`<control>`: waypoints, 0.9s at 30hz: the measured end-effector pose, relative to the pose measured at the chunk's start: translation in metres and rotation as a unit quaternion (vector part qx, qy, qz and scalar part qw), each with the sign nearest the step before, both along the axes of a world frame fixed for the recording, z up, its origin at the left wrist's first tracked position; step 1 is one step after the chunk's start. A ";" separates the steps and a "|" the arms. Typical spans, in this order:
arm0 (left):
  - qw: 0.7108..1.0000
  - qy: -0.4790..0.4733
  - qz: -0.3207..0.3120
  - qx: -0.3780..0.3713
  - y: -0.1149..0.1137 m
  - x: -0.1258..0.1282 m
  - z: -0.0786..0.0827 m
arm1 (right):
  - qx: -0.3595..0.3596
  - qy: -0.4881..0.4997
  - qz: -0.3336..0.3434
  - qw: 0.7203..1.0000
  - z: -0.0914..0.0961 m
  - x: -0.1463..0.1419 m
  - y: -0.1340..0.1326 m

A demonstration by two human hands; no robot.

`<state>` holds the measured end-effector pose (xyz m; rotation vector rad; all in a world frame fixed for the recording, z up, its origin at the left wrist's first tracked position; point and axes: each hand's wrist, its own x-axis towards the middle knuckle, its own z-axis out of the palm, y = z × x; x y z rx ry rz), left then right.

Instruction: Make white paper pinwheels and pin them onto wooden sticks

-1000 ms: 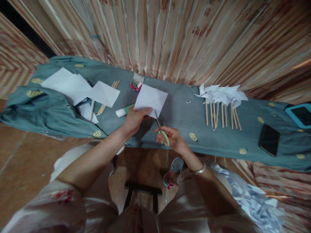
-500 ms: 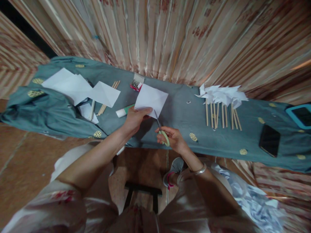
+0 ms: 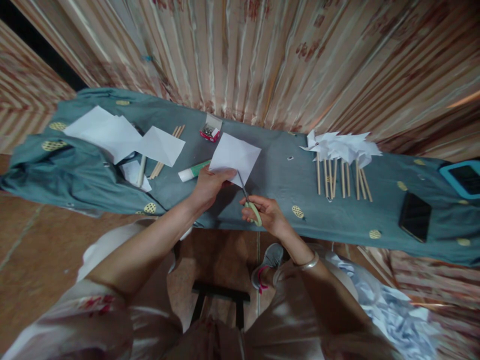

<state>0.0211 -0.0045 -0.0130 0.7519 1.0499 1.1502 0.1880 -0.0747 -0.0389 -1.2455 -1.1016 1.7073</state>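
Between thumb and fingers my left hand (image 3: pixel 210 186) pinches the lower left edge of a white square sheet of paper (image 3: pixel 237 152). My right hand (image 3: pixel 264 212) is closed around the pale green handles of a pair of scissors (image 3: pixel 256 215). Their dark blades reach up to the paper's near corner, close to my left thumb; the blades lie over the paper there. Just left of the sheet lies a green and white tube (image 3: pixel 193 171). Behind it stands a small open red box (image 3: pixel 210 132) with small metal pieces inside.
White paper sheets (image 3: pixel 103 131) and wooden sticks (image 3: pixel 179 131) lie at the left on the green cloth (image 3: pixel 277 200). Several paper pinwheels (image 3: pixel 345 147) on sticks lie at the right. Beyond them are a black phone (image 3: pixel 415 217) and a blue-framed device (image 3: pixel 463 177). A curtain (image 3: pixel 240 60) hangs behind.
The paper has shifted slightly toward me and to the right in my left hand. The scissor blades sit slightly further into the sheet. My right hand has barely moved.
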 end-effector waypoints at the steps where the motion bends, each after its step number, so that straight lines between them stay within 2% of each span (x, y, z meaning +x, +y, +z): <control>1: 1.000 0.002 -0.004 0.000 -0.001 0.000 0.000 | 0.001 -0.003 0.003 1.000 0.000 0.001 0.000; 18: 1.000 0.002 0.003 -0.003 -0.002 0.002 -0.001 | -0.018 0.011 -0.025 0.999 0.006 -0.003 0.001; 27: 1.000 -0.004 0.004 -0.011 -0.004 0.005 0.002 | 0.010 -0.007 -0.014 1.000 0.007 -0.003 0.001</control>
